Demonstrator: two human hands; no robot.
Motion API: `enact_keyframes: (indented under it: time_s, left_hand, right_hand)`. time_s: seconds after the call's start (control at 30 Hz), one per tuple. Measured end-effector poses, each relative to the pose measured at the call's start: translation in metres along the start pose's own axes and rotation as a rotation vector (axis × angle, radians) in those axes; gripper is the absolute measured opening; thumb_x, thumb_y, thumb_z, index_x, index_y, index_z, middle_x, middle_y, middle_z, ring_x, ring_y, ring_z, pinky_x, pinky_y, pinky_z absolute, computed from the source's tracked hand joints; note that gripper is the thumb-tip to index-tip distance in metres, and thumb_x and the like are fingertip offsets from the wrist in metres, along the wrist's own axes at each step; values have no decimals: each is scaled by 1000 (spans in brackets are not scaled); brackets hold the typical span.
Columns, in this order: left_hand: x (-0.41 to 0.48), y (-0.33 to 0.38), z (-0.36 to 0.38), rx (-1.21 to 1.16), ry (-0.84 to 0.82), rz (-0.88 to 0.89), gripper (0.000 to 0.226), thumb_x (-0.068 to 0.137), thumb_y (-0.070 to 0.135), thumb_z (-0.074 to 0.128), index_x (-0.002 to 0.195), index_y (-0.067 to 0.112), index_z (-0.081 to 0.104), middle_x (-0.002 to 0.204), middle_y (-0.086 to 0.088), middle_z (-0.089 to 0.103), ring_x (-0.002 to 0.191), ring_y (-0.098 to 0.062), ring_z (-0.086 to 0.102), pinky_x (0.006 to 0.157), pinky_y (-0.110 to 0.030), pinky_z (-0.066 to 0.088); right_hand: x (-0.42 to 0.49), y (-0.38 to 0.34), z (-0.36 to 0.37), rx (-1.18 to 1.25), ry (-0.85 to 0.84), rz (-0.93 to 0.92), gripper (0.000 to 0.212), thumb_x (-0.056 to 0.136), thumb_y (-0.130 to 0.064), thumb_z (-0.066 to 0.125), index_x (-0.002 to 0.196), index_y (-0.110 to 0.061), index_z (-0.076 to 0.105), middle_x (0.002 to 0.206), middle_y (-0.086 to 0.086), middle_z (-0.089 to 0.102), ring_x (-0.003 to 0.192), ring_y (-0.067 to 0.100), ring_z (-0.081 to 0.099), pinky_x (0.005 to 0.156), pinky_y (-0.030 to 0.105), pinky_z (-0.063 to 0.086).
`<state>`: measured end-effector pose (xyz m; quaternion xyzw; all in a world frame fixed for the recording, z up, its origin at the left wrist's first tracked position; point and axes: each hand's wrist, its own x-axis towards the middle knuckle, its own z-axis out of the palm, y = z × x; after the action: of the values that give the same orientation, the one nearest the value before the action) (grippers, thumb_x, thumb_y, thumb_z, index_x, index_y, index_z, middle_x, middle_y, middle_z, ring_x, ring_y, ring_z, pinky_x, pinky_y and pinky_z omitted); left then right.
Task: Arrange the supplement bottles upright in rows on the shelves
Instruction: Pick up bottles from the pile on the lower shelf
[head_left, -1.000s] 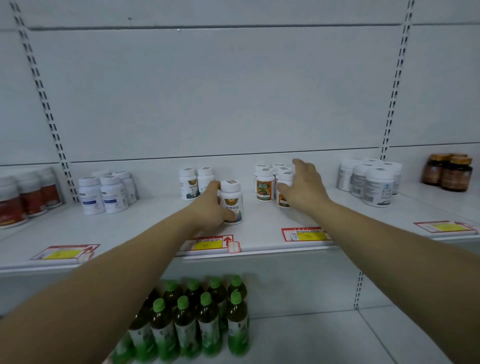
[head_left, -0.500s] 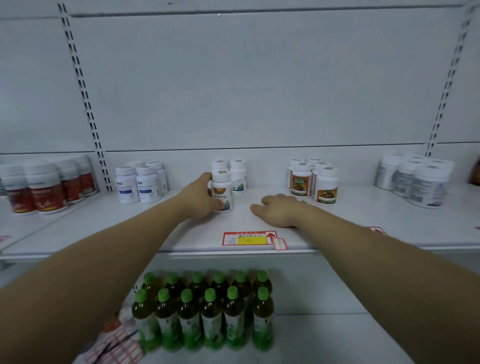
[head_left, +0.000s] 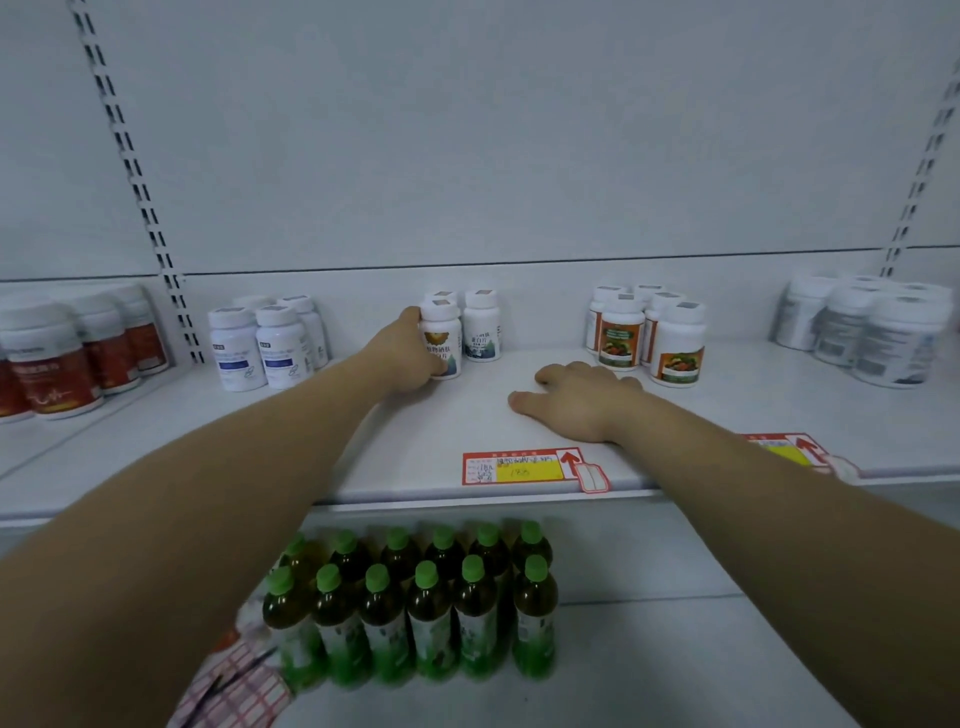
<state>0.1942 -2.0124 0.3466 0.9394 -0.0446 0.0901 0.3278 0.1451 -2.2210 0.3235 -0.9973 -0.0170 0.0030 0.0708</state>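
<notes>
Wht back panel (head_left: 467, 130), slotted metal uprights (head_left: 133, 156)

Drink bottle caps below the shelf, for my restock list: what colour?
The caps are green; head view.

Single head-worn view, facing the shelving
Wide-angle, looking forward and slightly down; close to the shelf (head_left: 395, 457); its front edge crosses the frame below the middle.

The price tag (head_left: 519, 467) on the front edge of the shelf (head_left: 363, 441) has a yellow field with a handwritten number that looks like 188, beside a red arrow (head_left: 570, 462) pointing up. The front white bottle (head_left: 442, 345) carries Chinese characters, too blurred to read. The second price tag (head_left: 784, 449) is unreadable.
</notes>
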Motion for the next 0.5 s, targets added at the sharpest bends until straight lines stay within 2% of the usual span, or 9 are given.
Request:
enact_keyframes:
  time_s: [0.1,0.2,0.33,0.43,0.5]
  left_hand:
    - [5,-1,2,3,-4,0,72,80,18,71,139,14,31,132,-11,52,115,-30,51,95,-34,39]
    - [6,-3,1,-4,-21,4,73,80,22,71,140,15,30,132,-10,52,115,-28,51,91,-31,37]
    - [-8,-6,-5,11,-60,-24,72,82,34,69,140,17,29,133,-8,50,106,-24,50,85,-32,38]
    - [-40,-7,-18,103,-68,-39,75,86,41,63,146,20,24,146,-6,39,125,-26,44,100,-35,35]
    - [-64,-7,-28,207,-93,-10,71,87,46,59,146,23,26,149,-4,35,130,-25,40,105,-35,31]
  right_hand:
    - [1,-1,0,-9,-2,3,82,80,-81,24,146,-33,26,154,5,26,139,32,26,109,55,20]
    - [1,-1,0,-26,-5,7,82,79,-82,23,147,-35,25,155,4,24,140,32,24,108,55,18]
    - [2,-2,0,-15,-1,7,83,78,-82,24,146,-36,27,155,4,25,139,32,26,108,55,20]
    - [-3,-4,-3,-12,-4,-16,84,77,-82,26,145,-33,29,152,6,29,136,33,30,107,53,26]
    - [-2,-6,-11,-24,-47,-18,83,79,-77,31,145,-26,32,150,9,32,133,33,35,107,49,30]
